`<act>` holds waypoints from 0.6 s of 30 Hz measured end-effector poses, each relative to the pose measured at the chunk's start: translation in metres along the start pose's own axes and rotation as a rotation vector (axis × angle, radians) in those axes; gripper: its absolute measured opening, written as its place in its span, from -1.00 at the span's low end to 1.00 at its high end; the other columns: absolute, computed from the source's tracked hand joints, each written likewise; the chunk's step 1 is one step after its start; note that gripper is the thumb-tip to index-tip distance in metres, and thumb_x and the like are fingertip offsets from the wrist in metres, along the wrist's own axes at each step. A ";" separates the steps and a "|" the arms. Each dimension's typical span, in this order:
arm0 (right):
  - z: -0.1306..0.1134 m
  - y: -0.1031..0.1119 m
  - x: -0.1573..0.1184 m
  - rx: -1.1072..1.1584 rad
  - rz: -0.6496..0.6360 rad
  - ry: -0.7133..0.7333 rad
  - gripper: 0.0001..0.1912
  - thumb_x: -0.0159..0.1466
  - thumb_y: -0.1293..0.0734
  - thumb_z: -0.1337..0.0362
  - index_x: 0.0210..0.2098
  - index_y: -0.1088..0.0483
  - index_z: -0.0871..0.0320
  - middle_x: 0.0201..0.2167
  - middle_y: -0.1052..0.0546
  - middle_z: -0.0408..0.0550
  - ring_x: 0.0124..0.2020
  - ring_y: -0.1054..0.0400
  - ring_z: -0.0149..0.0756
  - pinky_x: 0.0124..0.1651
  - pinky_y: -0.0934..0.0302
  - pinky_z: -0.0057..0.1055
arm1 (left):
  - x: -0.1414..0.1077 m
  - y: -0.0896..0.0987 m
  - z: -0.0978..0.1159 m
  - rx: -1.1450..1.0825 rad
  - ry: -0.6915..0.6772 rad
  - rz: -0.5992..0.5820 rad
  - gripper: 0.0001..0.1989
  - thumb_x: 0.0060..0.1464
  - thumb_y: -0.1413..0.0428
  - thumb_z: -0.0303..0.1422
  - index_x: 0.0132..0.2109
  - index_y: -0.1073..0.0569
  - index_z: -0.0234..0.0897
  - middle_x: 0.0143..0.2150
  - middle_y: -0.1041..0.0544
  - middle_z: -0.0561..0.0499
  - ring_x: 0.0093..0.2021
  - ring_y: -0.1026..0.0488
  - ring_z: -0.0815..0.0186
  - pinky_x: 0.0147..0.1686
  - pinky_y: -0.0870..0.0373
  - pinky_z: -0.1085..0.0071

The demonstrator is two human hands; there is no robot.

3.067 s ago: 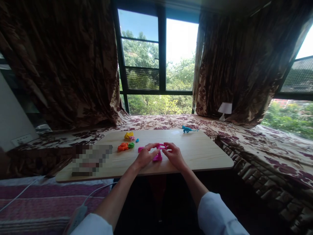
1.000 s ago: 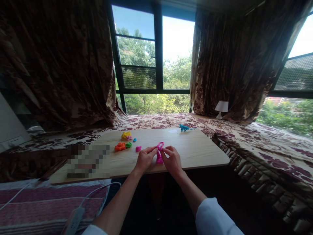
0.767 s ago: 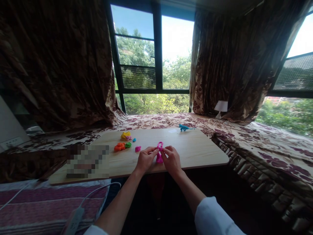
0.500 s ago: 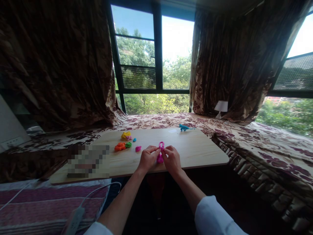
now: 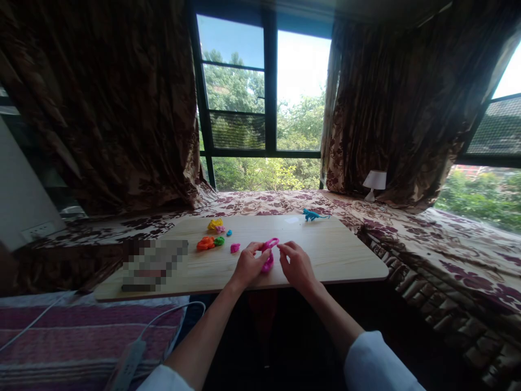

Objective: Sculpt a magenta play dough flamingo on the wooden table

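Note:
Between my hands is a piece of bright pink modelling clay, with a thin loop of the same pink clay standing out at its top. My left hand is closed, its thumb and fingertips pinching the base of the loop. To the right, my right hand has its fingers apart, with a fingertip close to the loop's right end; whether they touch I cannot tell. The lower pink clay rests close to the front of the wooden table, partly hidden by my left hand.
Left on the table lie a small pink lump, orange clay, green clay, yellow clay and a small blue bit. A blue animal figure stands at the back right. A blurred-out flat object lies at the left.
My right hand has moved off to the right and its fingers have opened from the pinch. The pink loop now leans right, still in my left hand. The view has shifted slightly.

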State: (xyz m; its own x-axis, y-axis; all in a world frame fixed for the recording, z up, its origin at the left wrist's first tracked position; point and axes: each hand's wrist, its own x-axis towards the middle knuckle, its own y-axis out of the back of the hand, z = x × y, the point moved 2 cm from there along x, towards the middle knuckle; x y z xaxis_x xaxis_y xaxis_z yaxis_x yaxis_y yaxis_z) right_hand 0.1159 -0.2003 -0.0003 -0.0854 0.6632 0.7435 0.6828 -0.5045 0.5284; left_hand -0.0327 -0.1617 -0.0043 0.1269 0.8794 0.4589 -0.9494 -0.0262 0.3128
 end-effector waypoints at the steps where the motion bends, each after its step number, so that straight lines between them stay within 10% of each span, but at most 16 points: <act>1: 0.001 0.008 0.004 -0.015 0.017 0.008 -0.70 0.19 -0.16 0.42 -0.14 -0.38 0.05 -0.28 -0.40 -0.04 -0.21 -0.26 -0.26 -0.15 -0.17 -0.35 | 0.000 0.000 0.000 -0.031 0.013 -0.024 -0.66 -0.08 -0.08 -0.18 -0.18 -0.48 -0.27 -0.19 -0.48 -0.05 -0.17 -0.39 0.23 -0.18 -0.27 0.36; 18: -0.006 0.020 0.032 -0.004 -0.182 0.223 -0.82 0.16 -0.26 0.35 -0.27 -0.45 0.03 -0.28 -0.43 -0.08 -0.19 -0.23 -0.27 -0.18 -0.18 -0.36 | 0.004 0.008 0.004 -0.207 0.033 -0.246 -0.64 -0.01 -0.02 -0.17 -0.12 -0.46 -0.29 -0.19 -0.50 -0.06 -0.16 -0.38 0.24 -0.08 -0.24 0.31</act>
State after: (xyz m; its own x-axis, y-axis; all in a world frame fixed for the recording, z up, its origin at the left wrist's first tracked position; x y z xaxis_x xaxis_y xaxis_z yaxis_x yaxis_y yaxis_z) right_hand 0.1225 -0.1920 0.0363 -0.3642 0.6048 0.7082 0.6390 -0.3909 0.6624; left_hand -0.0386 -0.1604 0.0034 0.3539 0.8625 0.3617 -0.9301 0.2837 0.2335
